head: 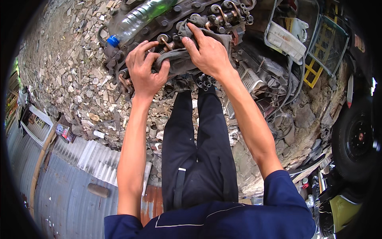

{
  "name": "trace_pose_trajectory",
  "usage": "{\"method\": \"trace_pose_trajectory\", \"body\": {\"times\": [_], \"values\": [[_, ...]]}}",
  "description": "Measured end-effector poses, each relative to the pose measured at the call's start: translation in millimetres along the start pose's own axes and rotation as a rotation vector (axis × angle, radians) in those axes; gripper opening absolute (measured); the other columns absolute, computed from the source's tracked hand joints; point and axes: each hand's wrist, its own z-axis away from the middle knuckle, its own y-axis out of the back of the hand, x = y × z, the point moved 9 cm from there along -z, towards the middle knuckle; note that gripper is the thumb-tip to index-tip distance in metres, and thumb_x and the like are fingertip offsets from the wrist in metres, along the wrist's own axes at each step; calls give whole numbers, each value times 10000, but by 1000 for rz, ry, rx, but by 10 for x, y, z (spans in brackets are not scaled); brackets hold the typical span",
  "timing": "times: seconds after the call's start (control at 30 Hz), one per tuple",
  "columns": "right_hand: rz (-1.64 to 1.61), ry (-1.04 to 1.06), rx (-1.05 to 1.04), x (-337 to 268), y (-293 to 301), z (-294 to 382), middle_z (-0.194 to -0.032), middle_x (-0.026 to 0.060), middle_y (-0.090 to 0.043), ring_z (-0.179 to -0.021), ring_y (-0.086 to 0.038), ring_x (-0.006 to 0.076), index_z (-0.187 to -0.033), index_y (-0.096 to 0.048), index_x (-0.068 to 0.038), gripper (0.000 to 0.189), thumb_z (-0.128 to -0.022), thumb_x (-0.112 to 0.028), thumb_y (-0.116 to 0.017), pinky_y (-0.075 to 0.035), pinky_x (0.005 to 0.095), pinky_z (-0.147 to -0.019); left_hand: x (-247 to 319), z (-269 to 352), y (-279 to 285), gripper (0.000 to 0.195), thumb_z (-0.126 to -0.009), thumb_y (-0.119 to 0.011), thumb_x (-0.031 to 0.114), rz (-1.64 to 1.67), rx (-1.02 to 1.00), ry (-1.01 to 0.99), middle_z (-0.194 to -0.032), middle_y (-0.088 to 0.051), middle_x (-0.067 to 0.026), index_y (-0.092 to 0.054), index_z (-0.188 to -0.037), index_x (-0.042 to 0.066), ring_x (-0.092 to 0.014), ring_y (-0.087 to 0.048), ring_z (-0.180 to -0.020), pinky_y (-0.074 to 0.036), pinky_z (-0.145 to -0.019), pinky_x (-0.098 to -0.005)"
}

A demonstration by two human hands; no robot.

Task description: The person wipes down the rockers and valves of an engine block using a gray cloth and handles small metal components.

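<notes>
An engine cylinder head [143,33] with rocker arms and springs lies across the top of the view, before me. A dark grey cloth [179,61] is draped over its near side and partly hides the rocker shaft. My left hand [146,67] pinches the cloth's left edge between thumb and fingers. My right hand [209,50] rests on the cloth's right part, index finger and thumb pressed on it; whether it grips is unclear. A clear plastic bottle [134,22] with a blue cap and green content lies on the head's far side.
Broken stones [80,77] cover the ground at left. To the right are a dirty white container [286,40], a green mesh crate [328,44], black hoses and greasy engine parts. A wheel [355,140] stands at far right, corrugated metal sheets [77,182] lie lower left.
</notes>
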Motion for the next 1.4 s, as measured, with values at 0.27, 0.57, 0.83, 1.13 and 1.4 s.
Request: {"method": "trace_pose_trajectory", "body": {"times": [0.27, 0.57, 0.83, 1.13, 1.4], "values": [[-31, -119, -122, -28, -78, -73, -992, 308, -700, -980, -673, 474, -1430, -452, 50, 751, -969, -538, -524, -534, 516, -864, -217, 80, -23, 160, -750, -739, 111, 95, 152, 170, -1013, -697, -84, -609, -816, 45, -302, -641, -937, -502, -843, -407], [78, -211, -183, -99, 35, 226, -904, 314, -700, -836, -708, 450, -1292, -540, 142, 846, -899, -602, -630, -575, 477, -740, -207, 97, -19, 157, -750, -738, 118, 51, 130, 121, -1008, -686, -82, -609, -801, 46, -299, -645, -927, -505, -849, -414], [-341, -81, 382, 101, 523, 602, -1337, 204, -638, -1208, -649, 275, -1405, -499, 78, 465, -982, -100, -574, -505, 339, -997, -190, 101, 12, 144, -776, -740, 82, 77, 161, 149, -1019, -692, -98, -609, -816, 37, -300, -654, -943, -516, -844, -398], [366, 323, 143, -364, 57, -337, -1111, 202, -710, -974, -692, 305, -1478, -395, 46, 619, -1001, -320, -541, -239, 623, -1128, -212, 143, 33, 159, -768, -739, 109, 72, 185, 173, -1006, -684, -87, -595, -761, 42, -291, -654, -927, -518, -831, -398], [287, 233, 15, -401, -210, -456, -1126, 301, -684, -1058, -671, 412, -1333, -453, 198, 639, -1010, -352, -486, -363, 466, -1138, -205, 120, 89, 180, -741, -726, 97, 108, 218, 176, -989, -678, -80, -557, -704, 45, -288, -656, -956, -522, -844, -410]]}}
